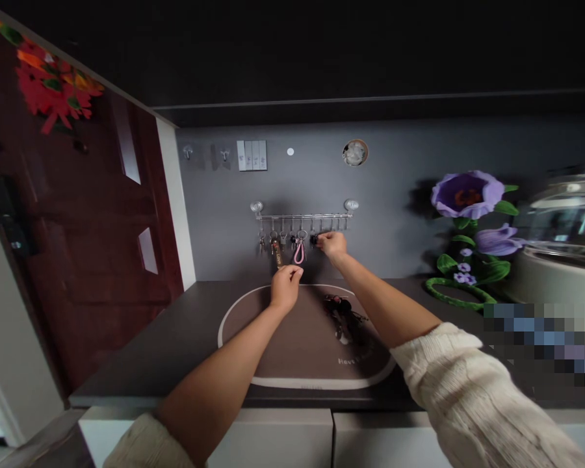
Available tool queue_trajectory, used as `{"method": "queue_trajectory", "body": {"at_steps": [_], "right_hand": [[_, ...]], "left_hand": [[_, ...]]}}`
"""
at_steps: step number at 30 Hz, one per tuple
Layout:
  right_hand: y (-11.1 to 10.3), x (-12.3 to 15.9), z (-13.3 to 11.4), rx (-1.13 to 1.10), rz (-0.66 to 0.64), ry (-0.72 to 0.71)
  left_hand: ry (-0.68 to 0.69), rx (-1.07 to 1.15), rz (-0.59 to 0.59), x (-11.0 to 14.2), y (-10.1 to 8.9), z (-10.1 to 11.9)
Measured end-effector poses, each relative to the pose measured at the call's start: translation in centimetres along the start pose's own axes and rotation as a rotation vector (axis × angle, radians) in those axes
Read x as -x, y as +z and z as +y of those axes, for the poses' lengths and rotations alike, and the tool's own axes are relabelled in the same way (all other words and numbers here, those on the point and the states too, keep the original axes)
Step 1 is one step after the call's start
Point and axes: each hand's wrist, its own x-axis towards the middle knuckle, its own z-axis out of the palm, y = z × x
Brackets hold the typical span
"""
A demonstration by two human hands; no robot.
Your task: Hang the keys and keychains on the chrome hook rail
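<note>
A clear hook rail (pixel 305 216) with suction cups is fixed to the grey wall, and several keys hang from it. Among them are a brown strap keychain (pixel 277 251) with lettering and a pink loop keychain (pixel 299 251). My right hand (pixel 334 246) is at the rail's right half, fingertips pinched on a small dark item (pixel 314 239) that looks like keys. Below the rail is my left hand (pixel 286 287), thumb and fingers pressed together near the lower end of the brown strap; what they hold, if anything, is hidden. A dark bunch of keys (pixel 344 317) lies on the brown mat (pixel 302 338).
Purple crocheted flowers (pixel 468 195) and a white appliance with a clear lid (pixel 560 260) stand on the counter (pixel 160 351) at right. A dark cabinet (pixel 292 58) overhangs it. A red door (pixel 88 247) is at left. Small hooks (pixel 224 155) and a switch panel (pixel 252 156) are on the wall.
</note>
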Motion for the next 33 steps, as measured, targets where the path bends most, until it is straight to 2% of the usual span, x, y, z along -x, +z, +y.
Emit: {"method": "queue_trajectory", "body": {"at_steps": [6, 13, 16, 20, 27, 33], "right_hand": [[-1.6, 1.7, -1.2, -0.093, -0.076, 0.031], [-4.6, 4.6, -2.2, -0.189, -0.264, 0.056], [-5.8, 5.8, -1.7, -0.180, -0.323, 0.067], [-6.8, 7.0, 0.1, -0.109, -0.435, 0.082], [-7.7, 8.5, 2.7, 0.062, -0.617, 0.028], [-7.8, 9.1, 2.8, 0.172, -0.768, -0.001]], "left_hand": [[-0.091, 0.054, -0.010, -0.4, -0.4, 0.0], [-0.323, 0.161, -0.093, -1.6, -1.1, 1.7], [-0.310, 0.158, -0.141, -2.1, -1.3, 3.1], [-0.387, 0.173, -0.219, -2.0, -0.7, 4.1], [-0.482, 0.218, -0.308, 0.4, 1.5, 1.9], [-0.388, 0.259, -0.438, 1.4, 1.4, 0.1]]}}
